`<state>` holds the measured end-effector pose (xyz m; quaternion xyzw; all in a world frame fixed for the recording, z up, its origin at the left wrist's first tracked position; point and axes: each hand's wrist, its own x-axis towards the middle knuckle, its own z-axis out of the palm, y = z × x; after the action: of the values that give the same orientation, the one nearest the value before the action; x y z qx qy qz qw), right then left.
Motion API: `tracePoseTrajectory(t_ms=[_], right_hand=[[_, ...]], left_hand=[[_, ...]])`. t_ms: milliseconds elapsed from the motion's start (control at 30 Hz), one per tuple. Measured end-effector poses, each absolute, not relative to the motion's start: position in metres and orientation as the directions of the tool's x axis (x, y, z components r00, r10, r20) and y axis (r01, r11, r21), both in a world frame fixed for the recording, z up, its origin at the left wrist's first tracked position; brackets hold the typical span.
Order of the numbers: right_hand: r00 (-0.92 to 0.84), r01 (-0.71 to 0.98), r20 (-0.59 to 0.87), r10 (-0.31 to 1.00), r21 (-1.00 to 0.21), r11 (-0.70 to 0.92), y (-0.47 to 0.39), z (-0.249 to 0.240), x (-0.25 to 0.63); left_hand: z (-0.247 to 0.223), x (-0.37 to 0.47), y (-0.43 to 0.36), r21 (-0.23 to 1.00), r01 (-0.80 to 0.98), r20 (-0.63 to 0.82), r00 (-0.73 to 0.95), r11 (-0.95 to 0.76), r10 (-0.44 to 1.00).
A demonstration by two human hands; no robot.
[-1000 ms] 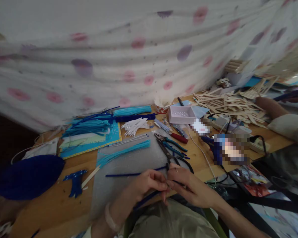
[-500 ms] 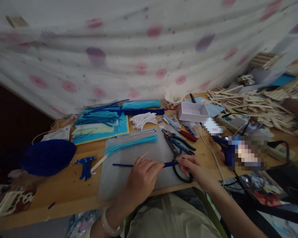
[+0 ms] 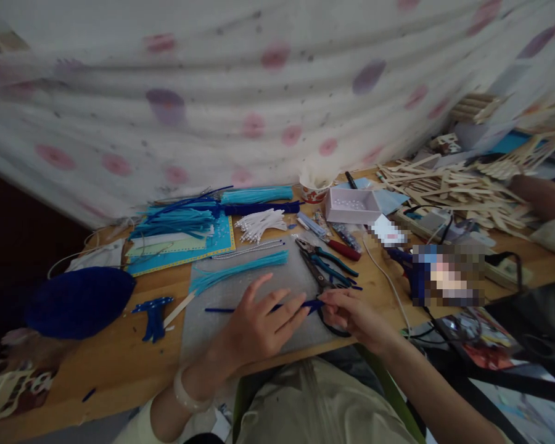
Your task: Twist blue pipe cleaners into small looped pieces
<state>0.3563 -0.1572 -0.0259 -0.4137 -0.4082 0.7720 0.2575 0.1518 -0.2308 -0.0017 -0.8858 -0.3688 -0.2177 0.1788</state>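
Note:
Dark blue pipe cleaners (image 3: 312, 305) run across the grey mat (image 3: 203, 345), partly covered by my hands. My right hand (image 3: 354, 314) pinches them near their right end. My left hand (image 3: 263, 320) hovers over their middle, its fingers spread apart; a thin blue end (image 3: 218, 310) sticks out to its left. Under and beside my right hand lie black-handled scissors (image 3: 322, 280), largely covered. Blue-handled pliers (image 3: 335, 258) lie just beyond. A bundle of light blue pipe cleaners (image 3: 245, 269) rests farther up the mat.
A dark blue fuzzy oval (image 3: 81, 302) and a small blue bow-like piece (image 3: 153, 316) are at left. White stems (image 3: 261, 225), a white box of beads (image 3: 354, 205) and a paper cup (image 3: 314, 190) stand behind. Wooden sticks (image 3: 448, 191) pile at right, near another person's arm (image 3: 543, 197).
My left hand has loosened from the blue pipe cleaners and spread its fingers. My right hand still pinches their right end. The whole view has shifted slightly.

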Motion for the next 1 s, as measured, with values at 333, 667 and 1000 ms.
tracePoseTrajectory(t_ms=[333, 667, 1000], right_hand=[[-0.555, -0.084, -0.439, 0.706, -0.816, -0.572, -0.159, -0.032, 0.347], [-0.624, -0.080, -0.340, 0.704, -0.868, -0.490, -0.167, -0.029, 0.340], [-0.722, 0.193, 0.548, 0.422, -0.427, 0.884, -0.169, -0.012, 0.361]], left_hand=[[-0.009, 0.171, -0.224, -0.213, 0.854, 0.479, 0.515, -0.475, 0.711], [-0.027, 0.170, -0.217, 0.218, 0.753, 0.501, 0.459, -0.621, 0.734], [-0.015, 0.194, -0.233, 0.819, -0.295, -0.468, 0.149, 0.491, 0.871]])
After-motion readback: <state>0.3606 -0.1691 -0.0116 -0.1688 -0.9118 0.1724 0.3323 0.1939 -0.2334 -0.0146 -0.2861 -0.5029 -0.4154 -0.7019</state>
